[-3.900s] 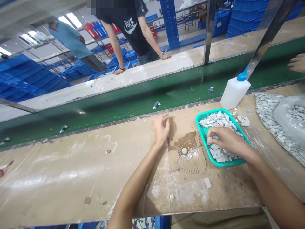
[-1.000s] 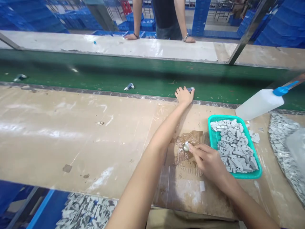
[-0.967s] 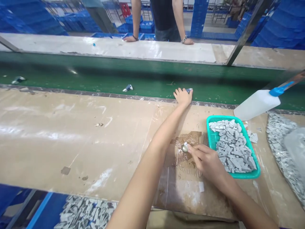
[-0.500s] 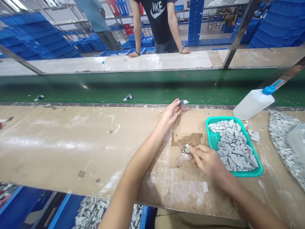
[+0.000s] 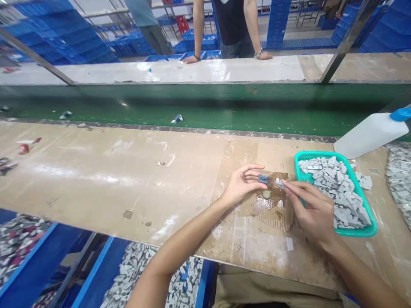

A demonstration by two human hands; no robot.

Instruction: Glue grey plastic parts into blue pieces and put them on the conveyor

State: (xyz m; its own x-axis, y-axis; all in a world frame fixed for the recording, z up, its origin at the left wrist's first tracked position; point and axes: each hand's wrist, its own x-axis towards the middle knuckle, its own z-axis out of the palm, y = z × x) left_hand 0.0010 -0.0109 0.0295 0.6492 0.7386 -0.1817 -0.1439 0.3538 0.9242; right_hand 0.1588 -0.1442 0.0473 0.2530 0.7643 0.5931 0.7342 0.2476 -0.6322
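Observation:
My left hand [image 5: 242, 184] pinches a small dark blue piece [image 5: 263, 179] between thumb and fingers. Just to its right, my right hand [image 5: 310, 205] holds a small light grey piece [image 5: 280, 183] at its fingertips. A narrow gap separates the two pieces. Below them a small round dish [image 5: 266, 194] sits on a wet brown patch [image 5: 272, 209] of the table. A teal basket [image 5: 374, 231] of grey pieces [image 5: 340, 184] stands beside my right hand, which partly hides its left side.
A white bottle with a blue cap [image 5: 369, 134] leans behind the basket. Small parts [image 5: 177, 119] lie on the green belt [image 5: 208, 113]. Blue bins [image 5: 109, 273] of pieces stand below the table's front edge. Across the belt, a person's hands [image 5: 192, 59] rest on a white ledge.
My left hand has come back from the belt's edge with the blue piece, now without the pale part at its end. My right hand has lifted the grey piece from the dish. The view has shifted.

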